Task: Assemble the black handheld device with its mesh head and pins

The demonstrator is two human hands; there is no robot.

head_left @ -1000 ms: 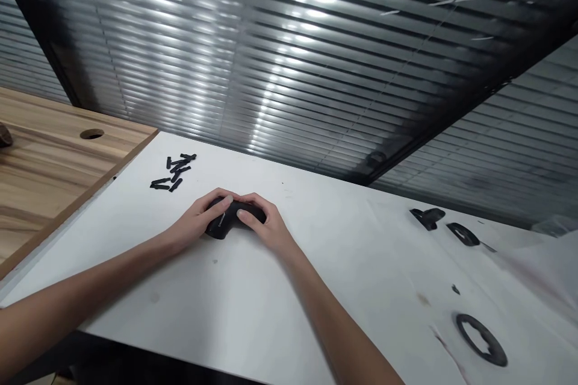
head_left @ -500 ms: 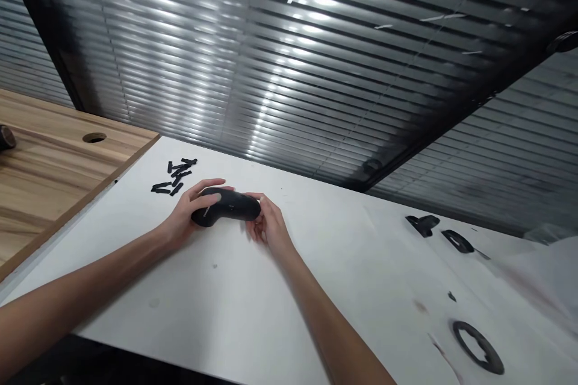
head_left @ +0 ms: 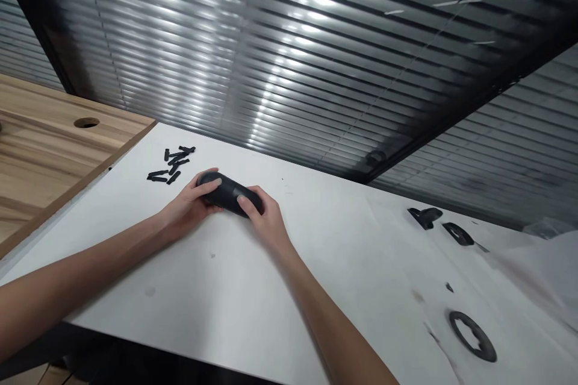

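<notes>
Hands met over a black curved handle (head_left: pixel 226 193) held low above the white bench (head_left: pixel 253 288): the left hand (head_left: pixel 187 210) had its fingers closed on the handle's left end, and the right hand (head_left: pixel 266 221) gripped its right end. Small black clips (head_left: pixel 171 165) lay just beyond the left hand.

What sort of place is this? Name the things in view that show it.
Probably an office-like workroom: a white table beside a wooden desk with a cable hole, closed blinds behind, and small black parts laid out.
</notes>
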